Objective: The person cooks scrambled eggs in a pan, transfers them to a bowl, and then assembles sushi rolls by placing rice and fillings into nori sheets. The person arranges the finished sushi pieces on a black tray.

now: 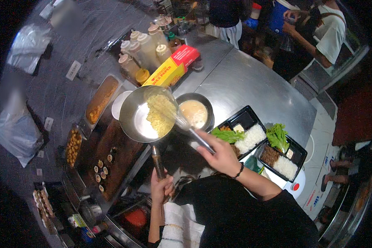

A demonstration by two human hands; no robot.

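Note:
My left hand point(162, 186) is closed around the dark handle of a metal saucepan point(130, 115). Inside the pan, a pale yellow, crumbly mass point(159, 111) covers the right side, and the shiny bottom shows beside it. My right hand point(223, 155) grips the handle of a whisk point(201, 141), whose blurred wires reach over the pan's right rim toward the yellow mass. Just right of the pan is a dark round bowl point(211, 118) of creamy, pale orange liquid point(194, 111).
Two black meal trays point(248, 115) point(300, 159) with rice, lettuce and meat lie right. Behind the pan stand a yellow-red carton point(173, 66) and several squeeze bottles point(146, 45). Sliced rolls point(101, 171) lie on a brown board point(122, 153) at left. A co-worker point(330, 35) stands far right.

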